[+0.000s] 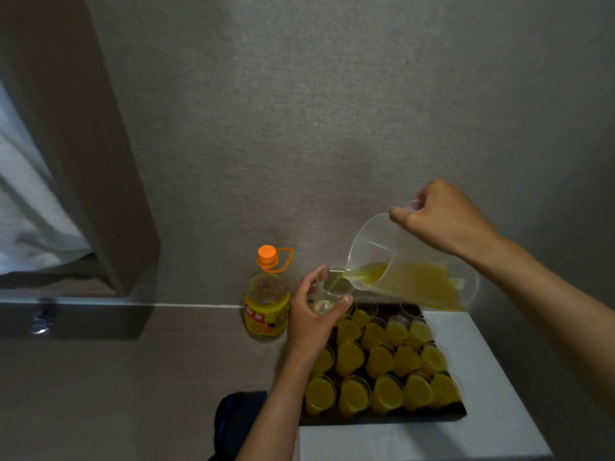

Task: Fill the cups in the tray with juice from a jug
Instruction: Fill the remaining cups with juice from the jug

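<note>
My right hand [439, 221] grips the handle of a clear plastic jug [382, 254], tilted left, with orange juice running from its spout. My left hand [309, 314] holds a clear plastic cup [327, 294] just under the spout, above the tray's far left corner. The dark tray [382, 419] sits on a white table top and holds several cups of juice [386, 394] in rows. Two cups at the tray's far edge [409, 309] look empty.
A juice bottle [266, 301] with an orange cap stands left of the tray, against the grey wall. The white table [479, 377] ends close to the tray on the right. A dark bag [239, 417] lies below my left forearm. A curtain hangs at far left.
</note>
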`<state>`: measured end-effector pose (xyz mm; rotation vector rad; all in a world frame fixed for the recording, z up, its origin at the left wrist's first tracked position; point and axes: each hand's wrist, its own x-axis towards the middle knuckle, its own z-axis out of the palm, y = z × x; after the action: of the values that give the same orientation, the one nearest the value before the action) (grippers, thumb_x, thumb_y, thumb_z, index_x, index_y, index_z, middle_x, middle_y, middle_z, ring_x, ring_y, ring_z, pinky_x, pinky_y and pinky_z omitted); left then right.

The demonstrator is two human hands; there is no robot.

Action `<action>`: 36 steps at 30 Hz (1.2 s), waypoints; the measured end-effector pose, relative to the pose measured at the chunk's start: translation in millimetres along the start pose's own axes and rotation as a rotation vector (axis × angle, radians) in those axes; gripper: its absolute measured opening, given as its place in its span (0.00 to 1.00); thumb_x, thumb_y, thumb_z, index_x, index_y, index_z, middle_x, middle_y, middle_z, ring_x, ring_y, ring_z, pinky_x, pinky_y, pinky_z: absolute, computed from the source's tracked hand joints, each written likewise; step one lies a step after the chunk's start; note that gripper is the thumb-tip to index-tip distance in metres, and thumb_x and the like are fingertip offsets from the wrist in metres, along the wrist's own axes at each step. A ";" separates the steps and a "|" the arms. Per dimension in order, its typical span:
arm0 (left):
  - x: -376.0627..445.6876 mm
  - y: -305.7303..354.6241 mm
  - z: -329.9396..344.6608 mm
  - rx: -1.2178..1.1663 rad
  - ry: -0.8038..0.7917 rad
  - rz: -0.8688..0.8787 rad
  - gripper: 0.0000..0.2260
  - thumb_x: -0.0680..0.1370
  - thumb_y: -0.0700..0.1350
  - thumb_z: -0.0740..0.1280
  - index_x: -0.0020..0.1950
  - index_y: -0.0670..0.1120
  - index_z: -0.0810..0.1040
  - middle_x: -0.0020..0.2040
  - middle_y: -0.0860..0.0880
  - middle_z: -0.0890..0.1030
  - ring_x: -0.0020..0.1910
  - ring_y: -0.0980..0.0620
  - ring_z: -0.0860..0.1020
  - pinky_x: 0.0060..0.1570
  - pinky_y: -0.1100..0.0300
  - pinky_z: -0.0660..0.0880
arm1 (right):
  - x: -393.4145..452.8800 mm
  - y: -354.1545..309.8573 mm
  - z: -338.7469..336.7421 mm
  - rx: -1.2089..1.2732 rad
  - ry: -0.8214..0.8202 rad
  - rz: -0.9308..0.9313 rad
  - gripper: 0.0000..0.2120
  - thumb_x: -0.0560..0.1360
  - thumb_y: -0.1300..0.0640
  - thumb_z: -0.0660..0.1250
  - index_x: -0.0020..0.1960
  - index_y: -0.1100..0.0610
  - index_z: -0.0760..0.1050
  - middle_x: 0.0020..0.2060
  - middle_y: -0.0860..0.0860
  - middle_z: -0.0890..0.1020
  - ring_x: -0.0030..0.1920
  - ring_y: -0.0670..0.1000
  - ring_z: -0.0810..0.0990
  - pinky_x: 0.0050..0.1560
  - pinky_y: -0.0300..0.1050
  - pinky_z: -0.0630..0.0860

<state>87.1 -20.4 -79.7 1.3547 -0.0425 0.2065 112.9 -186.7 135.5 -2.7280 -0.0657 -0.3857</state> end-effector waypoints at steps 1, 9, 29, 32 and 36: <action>-0.2 0.2 0.2 -0.003 0.000 0.002 0.26 0.71 0.43 0.80 0.66 0.59 0.78 0.62 0.65 0.80 0.64 0.65 0.75 0.53 0.69 0.76 | 0.0 -0.7 -0.5 -0.002 -0.001 0.003 0.20 0.77 0.49 0.71 0.30 0.56 0.71 0.24 0.50 0.70 0.26 0.52 0.69 0.29 0.44 0.64; 0.1 -5.4 -1.9 0.020 0.000 0.002 0.27 0.71 0.45 0.81 0.67 0.60 0.77 0.64 0.62 0.80 0.66 0.62 0.75 0.58 0.69 0.75 | -1.4 -5.2 -5.8 0.000 -0.001 0.006 0.21 0.77 0.50 0.71 0.29 0.55 0.70 0.23 0.48 0.70 0.25 0.50 0.68 0.29 0.43 0.64; -4.3 -3.6 -4.6 0.032 0.013 -0.004 0.25 0.72 0.43 0.80 0.66 0.59 0.78 0.63 0.63 0.80 0.63 0.66 0.75 0.55 0.74 0.73 | 5.4 -10.5 -14.9 -0.044 0.045 -0.025 0.21 0.74 0.50 0.70 0.29 0.56 0.66 0.22 0.50 0.66 0.25 0.53 0.65 0.29 0.46 0.62; -4.3 -4.2 -6.3 0.032 0.010 -0.011 0.25 0.72 0.44 0.80 0.66 0.59 0.77 0.63 0.61 0.79 0.64 0.64 0.75 0.54 0.74 0.73 | 6.3 -10.8 -13.6 -0.047 0.046 -0.031 0.21 0.74 0.50 0.70 0.28 0.56 0.65 0.21 0.49 0.66 0.24 0.53 0.65 0.29 0.46 0.62; -3.1 -5.9 -7.9 0.037 0.009 -0.016 0.26 0.72 0.45 0.80 0.67 0.58 0.77 0.64 0.61 0.79 0.65 0.63 0.74 0.56 0.74 0.72 | 7.3 -12.1 -10.7 -0.048 0.038 -0.040 0.21 0.74 0.50 0.70 0.28 0.55 0.66 0.22 0.50 0.66 0.25 0.54 0.66 0.30 0.46 0.62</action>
<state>84.4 -14.3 -87.5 1.3900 -0.0201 0.2010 115.9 -179.7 151.5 -2.7691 -0.1019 -0.4559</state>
